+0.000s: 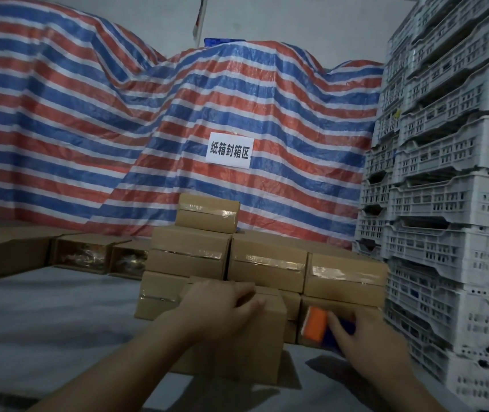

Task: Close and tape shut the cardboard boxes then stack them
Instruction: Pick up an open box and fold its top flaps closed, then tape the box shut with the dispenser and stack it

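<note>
Left hand (222, 307) lies palm-down on top of the nearest box (237, 349), fingers curled over its far top edge, gripping it. Box sits on the grey surface (44, 316) right in front of the stack, touching or nearly so. Right hand (365, 337) is wrapped around an orange-and-blue tape dispenser (319, 324), held just right of that box, against the lower boxes of the stack; motion blur, exact contact unclear.

Handling guess: small corrugated carton, stiff at edges, top flaps give if pressed mid-panel. Probably light, one hand seems to manage it. Best hold is at corners or across opposite sides, not on the seam. Taped faces look glossy, likely slick.

Behind: stack of taped boxes (267, 263), roughly three tiers, single box on top (207, 217). Looks slightly uneven, so a nudge could shift it.

Left, further back: row of open boxes (82, 254) with shiny contents, not yet sealed.

Right: tall column of white plastic crates (451, 179), close to the stack, limits elbow room for the right hand.

Far: striped tarp (118, 129) with a paper sign (230, 150).
</note>
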